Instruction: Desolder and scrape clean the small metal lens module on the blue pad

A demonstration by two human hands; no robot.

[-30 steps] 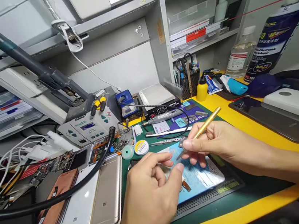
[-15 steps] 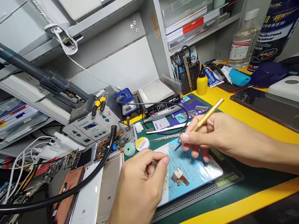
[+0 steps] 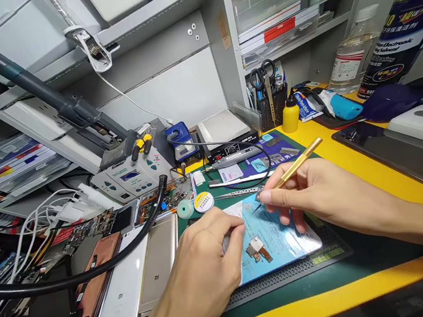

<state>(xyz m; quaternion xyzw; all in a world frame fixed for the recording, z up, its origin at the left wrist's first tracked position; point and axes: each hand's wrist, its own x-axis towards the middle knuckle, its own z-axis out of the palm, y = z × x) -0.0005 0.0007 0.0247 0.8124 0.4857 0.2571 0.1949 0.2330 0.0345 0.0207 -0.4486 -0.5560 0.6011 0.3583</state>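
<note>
My right hand [image 3: 303,201] pinches a brass-handled craft knife [image 3: 296,168], its thin blade tip [image 3: 256,210] low over a pale blue sheet [image 3: 276,235]. A small grey metal piece [image 3: 259,194] lies close to the blade. My left hand [image 3: 198,267] rests curled at the sheet's left edge, fingertips together; anything between them is hidden. A small metal phone part with orange flex strips [image 3: 256,248] lies on the sheet, between my hands and apart from both.
A dark green repair mat [image 3: 289,278] lies under the sheet on a yellow bench. Several phones lie at the left, including a gold one [image 3: 159,269], under a black hose [image 3: 93,267]. A circuit board [image 3: 166,201] and a solder spool [image 3: 203,201] sit behind my left hand.
My left hand has moved right and now covers the sheet's left edge. The knife tip has shifted slightly right, and the whole view has shifted slightly.
</note>
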